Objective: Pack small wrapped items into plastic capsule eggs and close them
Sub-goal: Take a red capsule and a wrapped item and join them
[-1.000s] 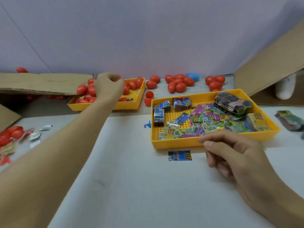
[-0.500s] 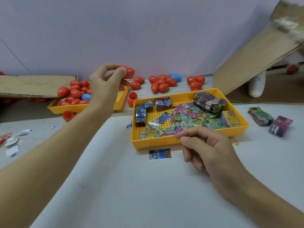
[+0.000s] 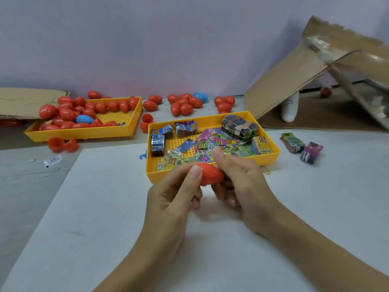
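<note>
A red capsule egg (image 3: 210,174) sits between both hands above the white sheet, just in front of the near yellow tray (image 3: 271,155). My left hand (image 3: 172,199) pinches its left end with thumb and fingers. My right hand (image 3: 240,182) wraps its right end; part of the egg is hidden behind those fingers. The near tray holds several small colourful wrapped items (image 3: 210,144) and bundled stacks. A second yellow tray (image 3: 84,132) at the back left holds several red eggs and a blue egg (image 3: 84,119).
Loose red eggs (image 3: 185,104) and a blue one (image 3: 201,97) lie by the back wall. Open red egg halves (image 3: 62,144) lie left of the sheet. Two wrapped bundles (image 3: 301,146) lie right of the tray. Cardboard flaps (image 3: 294,81) lean at right.
My left hand has carried a red egg from the back-left tray down to the middle. My right hand has closed onto the egg's other end. The camera view has shifted right.
</note>
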{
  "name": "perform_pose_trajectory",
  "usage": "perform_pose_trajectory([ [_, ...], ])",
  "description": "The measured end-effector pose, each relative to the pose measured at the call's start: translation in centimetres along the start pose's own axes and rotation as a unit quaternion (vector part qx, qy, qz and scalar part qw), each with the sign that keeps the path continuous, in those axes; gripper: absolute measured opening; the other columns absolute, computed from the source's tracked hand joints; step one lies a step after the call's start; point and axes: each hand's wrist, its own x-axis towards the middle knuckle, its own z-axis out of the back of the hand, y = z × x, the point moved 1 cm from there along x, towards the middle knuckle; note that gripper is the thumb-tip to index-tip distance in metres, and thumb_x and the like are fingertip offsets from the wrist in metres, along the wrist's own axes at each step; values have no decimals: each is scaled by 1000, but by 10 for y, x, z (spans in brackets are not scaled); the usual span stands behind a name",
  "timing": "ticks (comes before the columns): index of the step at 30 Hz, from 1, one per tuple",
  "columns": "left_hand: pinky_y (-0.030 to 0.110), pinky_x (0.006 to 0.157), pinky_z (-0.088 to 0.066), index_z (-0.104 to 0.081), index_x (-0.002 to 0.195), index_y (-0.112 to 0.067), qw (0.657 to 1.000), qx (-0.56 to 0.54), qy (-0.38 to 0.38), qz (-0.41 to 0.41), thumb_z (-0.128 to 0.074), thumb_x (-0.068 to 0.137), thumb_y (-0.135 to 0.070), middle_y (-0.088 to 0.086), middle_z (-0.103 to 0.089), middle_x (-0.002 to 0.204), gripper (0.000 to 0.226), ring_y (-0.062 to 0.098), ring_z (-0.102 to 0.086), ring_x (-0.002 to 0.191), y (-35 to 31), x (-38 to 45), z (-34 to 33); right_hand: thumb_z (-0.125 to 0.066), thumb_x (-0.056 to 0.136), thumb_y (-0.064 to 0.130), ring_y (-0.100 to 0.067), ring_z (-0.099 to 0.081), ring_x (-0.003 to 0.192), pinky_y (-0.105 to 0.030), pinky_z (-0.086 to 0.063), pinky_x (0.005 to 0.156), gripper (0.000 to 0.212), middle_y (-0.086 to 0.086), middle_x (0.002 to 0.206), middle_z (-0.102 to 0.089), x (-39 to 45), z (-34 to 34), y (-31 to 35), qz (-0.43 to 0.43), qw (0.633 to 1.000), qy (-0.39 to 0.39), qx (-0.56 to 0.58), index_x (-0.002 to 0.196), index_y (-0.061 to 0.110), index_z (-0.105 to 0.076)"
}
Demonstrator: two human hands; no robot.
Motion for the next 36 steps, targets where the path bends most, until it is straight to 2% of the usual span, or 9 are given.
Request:
perform_pose_trajectory([
  [4, 22, 52, -40, -76, 93, -25, 999, 21, 25, 18, -63, 83, -48, -5, -53, 64, 28, 12, -45, 58, -1, 6, 1, -57, 91, 50, -7, -35, 33, -14, -28, 35, 44, -4, 46, -50, 0, 1, -2, 18, 1000, 16, -11, 60, 19, -61],
  [9, 24, 53, -42, -74, 109, -32, 998, 33, 61, 11, -66, 83, -40, -3, -56, 66, 28, 13, -47, 59, 0, 6, 2, -61, 88, 45, -10, -35, 31, -15, -30, 34, 42, -7, 49, -53, 1, 4, -4, 15, 1000, -7, 4, 73, 6, -66],
  [14, 25, 53, -47, -72, 112, -22, 995, -56, 41, 66, -68, 81, -24, 5, -63, 73, 31, 15, -54, 59, 1, 7, 1, -64, 83, 43, -9, -38, 31, -11, -29, 33, 32, -8, 50, -56, 0, 3, -1, -1, 1000, -12, 25, 62, 18, -66],
  [17, 27, 48, -48, -66, 108, -12, 985, -136, 16, 109, -63, 80, -28, 12, -63, 70, 32, 20, -57, 55, -2, 9, 2, -69, 83, 41, -9, -41, 35, -11, -30, 35, 27, -7, 54, -58, -2, 5, -1, 5, 1000, 2, 25, 69, 17, -69],
  [20, 29, 43, -45, -60, 101, -4, 984, -137, -5, 113, -58, 82, -35, 14, -61, 67, 36, 21, -55, 51, -2, 10, 3, -79, 78, 38, -10, -49, 45, -16, -34, 39, 19, -5, 65, -65, -5, 7, -3, 22, 1000, 17, 16, 87, 22, -74],
  [25, 29, 42, -44, -64, 89, 0, 983, -128, 2, 135, -54, 85, -49, 14, -60, 64, 50, 21, -54, 48, -3, 10, 2, -79, 71, 28, -12, -59, 64, -20, -42, 46, 32, -3, 81, -71, -7, 9, -8, 74, 996, 38, -28, 102, 23, -75],
  [28, 29, 44, -47, -69, 86, -4, 983, -121, 7, 140, -65, 79, -60, 13, -62, 64, 57, 20, -55, 48, -4, 10, 2, -83, 70, 17, -13, -60, 70, -16, -47, 54, 34, -6, 86, -71, -8, 8, -9, 97, 993, 38, -63, 103, 24, -74],
  [32, 27, 50, -51, -73, 86, -16, 991, -91, 8, 96, -77, 78, -44, 9, -66, 70, 29, 19, -58, 53, -4, 8, 5, -64, 75, -4, -15, -54, 64, -21, -45, 52, 40, -6, 75, -65, -9, 9, -10, 98, 991, 70, -56, 101, 25, -74],
  [36, 29, 66, -54, -74, 99, -23, 994, -87, 14, 68, -80, 69, -32, 8, -74, 91, 33, 18, -67, 72, -1, 6, 8, -58, 77, 12, -17, -51, 54, -27, -38, 41, 23, -11, 70, -58, -8, 12, -7, 20, 1000, 21, 13, 94, 18, -73],
])
